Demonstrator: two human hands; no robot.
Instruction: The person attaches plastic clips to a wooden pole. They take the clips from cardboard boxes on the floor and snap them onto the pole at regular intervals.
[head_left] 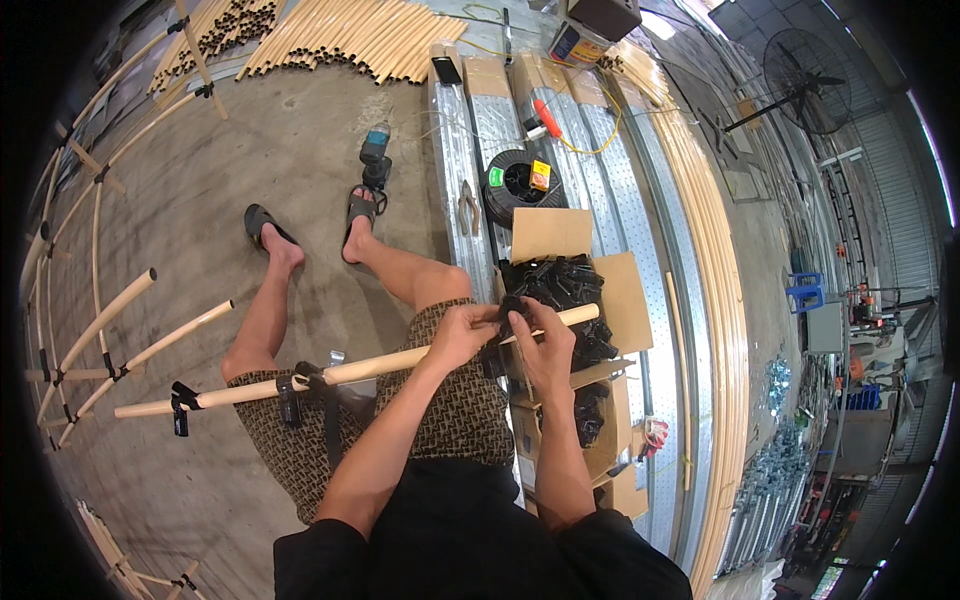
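A long beige pipe (385, 363) lies across my thighs, its right end sticking out past my hands. My left hand (462, 338) pinches a black pipe connector (512, 308) just above the pipe near that end. From the other side, my right hand (545, 350) has its fingers closed on the same connector, and the fingers partly cover it. Further left, other black connectors (289, 400) are fixed along the pipe, one of them close to its left end (182, 405). Right beside my hands stands an open cardboard box (627, 300) full of black connectors (555, 283).
Pliers (468, 210), a black wire spool (520, 190), a phone (446, 70) and a red-handled tool (547, 118) lie on stacked metal profiles. A water bottle (375, 143) and a power tool (376, 173) stand near my feet. Pipe frames (100, 180) rise at left; loose pipes (350, 40) lie beyond.
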